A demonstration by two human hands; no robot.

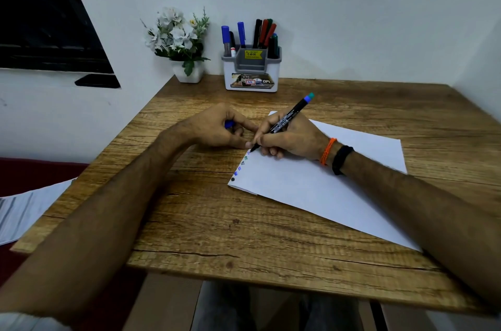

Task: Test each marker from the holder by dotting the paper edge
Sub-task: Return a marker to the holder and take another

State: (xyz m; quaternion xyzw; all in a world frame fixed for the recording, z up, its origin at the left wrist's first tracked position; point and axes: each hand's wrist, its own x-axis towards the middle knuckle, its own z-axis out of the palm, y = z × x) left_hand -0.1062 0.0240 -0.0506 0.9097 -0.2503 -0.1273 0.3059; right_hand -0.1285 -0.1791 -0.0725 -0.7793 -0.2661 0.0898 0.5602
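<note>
The white sheet of paper [325,181] lies flat and skewed on the brown wood-grain tabletop [244,235] and serves as the reference. The right hand [287,138] rests on the paper's far left part, its fingers [267,138] curled round a black slim marker with a blue and teal end [287,122]. The marker is tilted, its tip touching the paper at the left edge. Along that edge, nearer the person than the tip, runs a row of small ink dots [240,168] in blue, green and black. The right wrist carries an orange thread band [327,151] and a black band [342,160], both over the paper.

The left hand [217,127] sits on the tabletop just beside the paper's left edge, fingers curled round a small blue cap [229,124]; its fingertips are close to the marker tip.

Beyond the paper's far edge, against the wall, stands the white and grey plastic marker holder [251,70], with blue, black, red and green markers [260,34] upright in it. Left of the holder, a white pot of white artificial flowers [179,40] stands at the tabletop's far corner.
</note>
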